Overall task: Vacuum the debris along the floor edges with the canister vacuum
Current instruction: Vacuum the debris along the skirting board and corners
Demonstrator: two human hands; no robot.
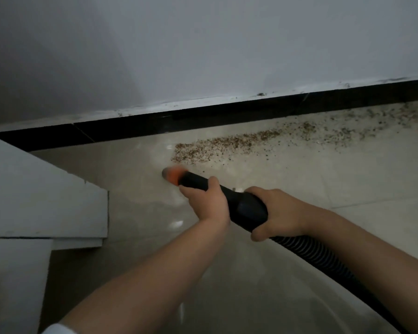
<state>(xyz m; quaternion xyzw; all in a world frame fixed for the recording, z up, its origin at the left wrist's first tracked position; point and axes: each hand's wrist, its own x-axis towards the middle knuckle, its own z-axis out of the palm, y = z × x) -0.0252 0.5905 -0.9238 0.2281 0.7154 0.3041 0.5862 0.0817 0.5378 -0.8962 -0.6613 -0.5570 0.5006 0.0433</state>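
Note:
A black vacuum wand (241, 203) with an orange, blurred nozzle tip (173, 176) points left and down at the pale tiled floor (121, 179). My left hand (206, 201) grips the wand just behind the tip. My right hand (275, 213) grips the thicker handle end, where the ribbed black hose (323, 259) leaves toward the lower right. A band of brown crumb debris (227, 145) lies along the black skirting (179, 121), just beyond and right of the tip. The canister is out of view.
A grey wall (203, 49) rises behind the skirting. A white stepped ledge (39, 201) juts in at the left, close to the nozzle. More scattered debris (372, 121) spreads toward the far right along the wall.

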